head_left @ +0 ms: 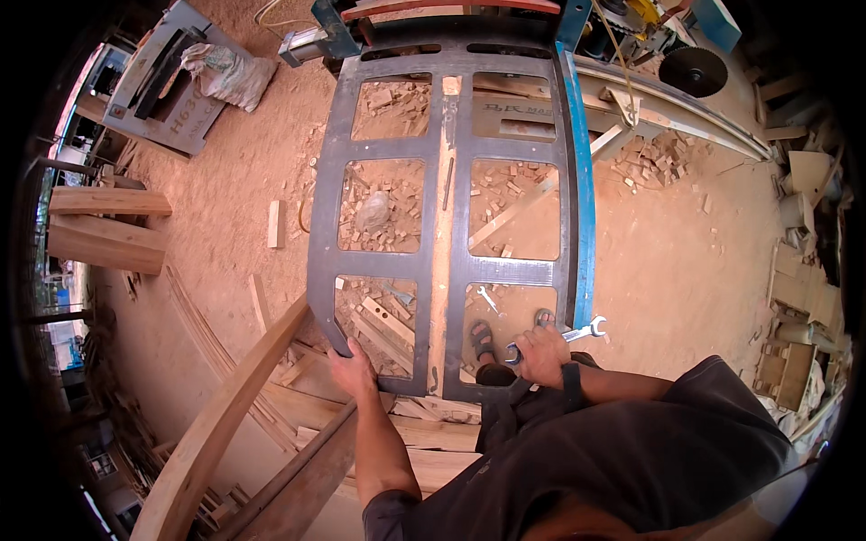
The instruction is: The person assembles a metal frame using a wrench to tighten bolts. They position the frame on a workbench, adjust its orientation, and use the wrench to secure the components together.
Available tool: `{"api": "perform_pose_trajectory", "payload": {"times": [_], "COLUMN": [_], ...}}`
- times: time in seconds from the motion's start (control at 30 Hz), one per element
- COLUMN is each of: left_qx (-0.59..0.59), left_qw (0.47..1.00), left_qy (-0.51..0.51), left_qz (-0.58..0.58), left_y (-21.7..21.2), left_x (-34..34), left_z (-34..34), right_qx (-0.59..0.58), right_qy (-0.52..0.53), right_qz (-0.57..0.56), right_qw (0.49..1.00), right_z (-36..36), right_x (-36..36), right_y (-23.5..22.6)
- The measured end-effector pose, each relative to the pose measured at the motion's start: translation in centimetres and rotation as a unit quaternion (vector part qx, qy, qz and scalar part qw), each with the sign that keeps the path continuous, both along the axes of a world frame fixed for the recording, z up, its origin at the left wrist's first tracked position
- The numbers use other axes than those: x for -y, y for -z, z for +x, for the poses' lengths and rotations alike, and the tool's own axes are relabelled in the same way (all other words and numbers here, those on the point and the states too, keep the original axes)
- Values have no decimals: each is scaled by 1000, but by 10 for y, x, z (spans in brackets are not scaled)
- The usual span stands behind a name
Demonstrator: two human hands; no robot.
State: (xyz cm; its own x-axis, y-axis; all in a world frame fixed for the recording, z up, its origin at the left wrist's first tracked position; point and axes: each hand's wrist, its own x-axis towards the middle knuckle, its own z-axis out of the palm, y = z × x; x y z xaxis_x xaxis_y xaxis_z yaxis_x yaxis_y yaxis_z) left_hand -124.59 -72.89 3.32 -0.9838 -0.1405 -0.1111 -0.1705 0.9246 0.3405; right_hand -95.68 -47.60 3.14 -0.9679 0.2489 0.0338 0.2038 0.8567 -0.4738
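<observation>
A dark metal frame with several rectangular openings stretches away in front of me. A strip of wood runs along its middle, with a thin dark rod lying on it. My left hand is closed on the frame's near left corner. In my right hand, by the near right corner, is a double-ended wrench; its open jaw points right and its other end shows left of my fist. Through the near right opening a second wrench shows on the ground near my sandalled feet.
A blue rail borders the frame's right side. A long curved timber stands close left of my left arm. Wood offcuts litter the dusty ground. A circular saw blade is at the far right, a grey machine with a sack far left.
</observation>
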Motion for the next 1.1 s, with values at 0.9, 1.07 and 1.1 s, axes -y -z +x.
{"api": "perform_pose_trajectory", "payload": {"times": [0.9,1.07,1.1], "left_qx": [7,-9,-7], "left_qw": [1000,999,999], "left_qy": [25,37,45], "left_qz": [-12,-31,-29], "left_y": [-3,3,3], "left_x": [-15,-21,-22], "left_z": [7,23,25], "right_qx": [-2,-20,-21], "right_qy": [46,51,55], "right_qz": [12,-10,-22], "right_qw": [999,998,998], "right_z": [15,35,39], "right_x": [-10,-31,-31], "right_y": [-8,-19,-21]}}
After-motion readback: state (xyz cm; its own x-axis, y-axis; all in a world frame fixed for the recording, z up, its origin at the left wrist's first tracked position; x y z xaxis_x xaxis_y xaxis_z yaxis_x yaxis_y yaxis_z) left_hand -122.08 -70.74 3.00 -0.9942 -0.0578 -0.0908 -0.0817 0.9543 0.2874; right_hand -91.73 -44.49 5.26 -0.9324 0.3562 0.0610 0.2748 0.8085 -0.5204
